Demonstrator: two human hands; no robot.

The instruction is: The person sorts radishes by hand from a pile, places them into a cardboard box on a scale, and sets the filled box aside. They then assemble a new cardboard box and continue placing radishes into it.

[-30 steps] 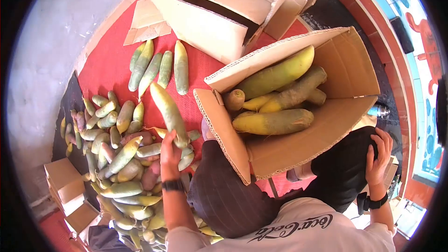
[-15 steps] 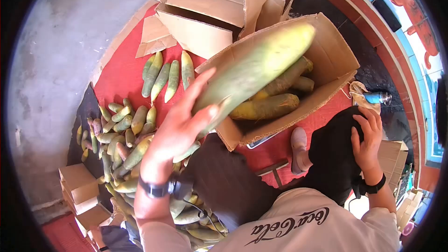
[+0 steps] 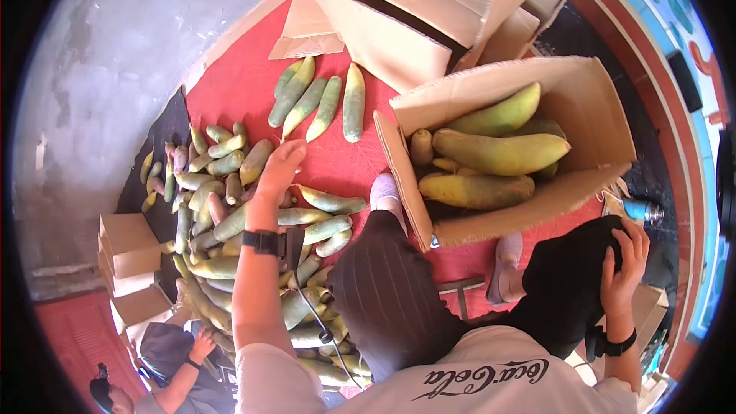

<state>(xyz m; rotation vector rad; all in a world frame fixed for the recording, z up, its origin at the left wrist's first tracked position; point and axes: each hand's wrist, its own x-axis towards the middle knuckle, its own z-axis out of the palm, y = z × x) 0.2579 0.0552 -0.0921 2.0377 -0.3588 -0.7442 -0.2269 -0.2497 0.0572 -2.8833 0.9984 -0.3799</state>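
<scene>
Several radishes [image 3: 498, 152] lie lengthwise in the box [image 3: 602, 119], likely so that they nest. The left hand [image 3: 277, 172], fingers half open and seemingly holding nothing, hovers over the pile [image 3: 230, 224], just by a row of five [image 3: 353, 103]; the right hand [image 3: 629, 264] rests spread on a knee [image 3: 575, 257], probably for support. The left leg [image 3: 383, 284] stands between pile and box; other boxes [image 3: 383, 38] crowd behind; another person [image 3: 172, 360] is near the pile.

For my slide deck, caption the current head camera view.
Left hand beside piled radishes, right hand on the knee, open cardboard box holding more radishes.
</scene>
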